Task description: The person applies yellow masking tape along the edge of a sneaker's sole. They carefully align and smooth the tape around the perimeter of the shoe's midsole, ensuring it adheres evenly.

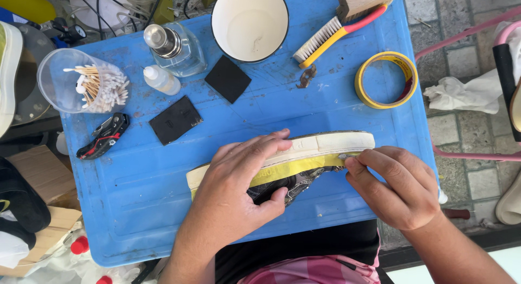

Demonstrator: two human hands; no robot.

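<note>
Shoe (304, 159) on its side under left hand (239, 181), right hand (393, 183) at yellow tape.

Bright, even daylight, sharp focus throughout. Soft short shadows under the white enamel bowl (249, 23) and yellow tape roll (386, 80). Mild glare on the clear glass bottle (176, 48). Slight wide-angle stretch at edges.

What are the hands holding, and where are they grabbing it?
The left hand grips a shoe lying on its side around its middle. The right hand pinches the yellow tape along the sole near the toe end.
</note>
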